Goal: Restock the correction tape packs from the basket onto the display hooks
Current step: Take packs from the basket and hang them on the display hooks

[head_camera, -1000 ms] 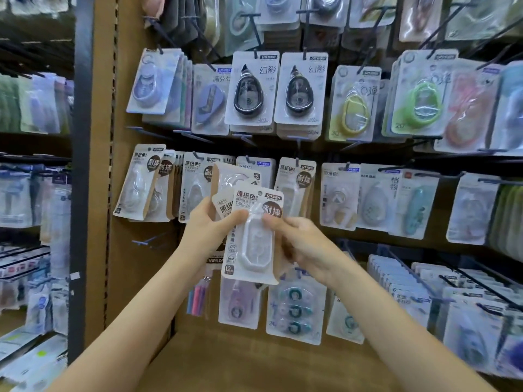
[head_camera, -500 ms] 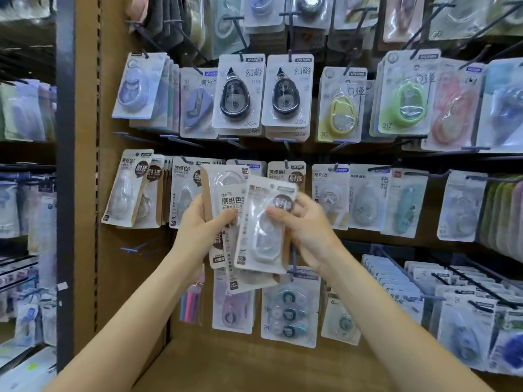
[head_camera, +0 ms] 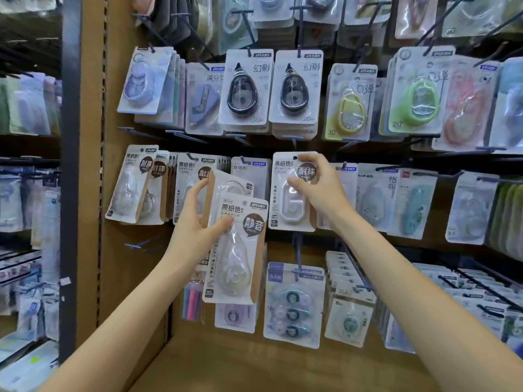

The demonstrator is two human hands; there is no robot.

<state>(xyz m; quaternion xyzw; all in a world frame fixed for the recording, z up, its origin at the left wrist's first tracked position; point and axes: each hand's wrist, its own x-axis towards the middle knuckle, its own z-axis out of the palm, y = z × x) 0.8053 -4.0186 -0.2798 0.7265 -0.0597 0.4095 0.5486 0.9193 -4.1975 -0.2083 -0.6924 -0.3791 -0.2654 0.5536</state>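
Pack at the hook, more in hand.
Your right hand (head_camera: pixel 319 190) pinches one pack (head_camera: pixel 291 193) against the middle row of the rack (head_camera: pixel 130 94); your left hand (head_camera: pixel 195 224), fingers curled, grips two spare packs (head_camera: pixel 235 250) lower left.

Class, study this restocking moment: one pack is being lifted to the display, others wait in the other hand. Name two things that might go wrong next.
1. The right hand pinches only the top corner of the raised pack; its hang hole may miss the hook, and the pack may drop.
2. The left hand holds the spare packs fanned, gripped near their upper edge; one may slip out.
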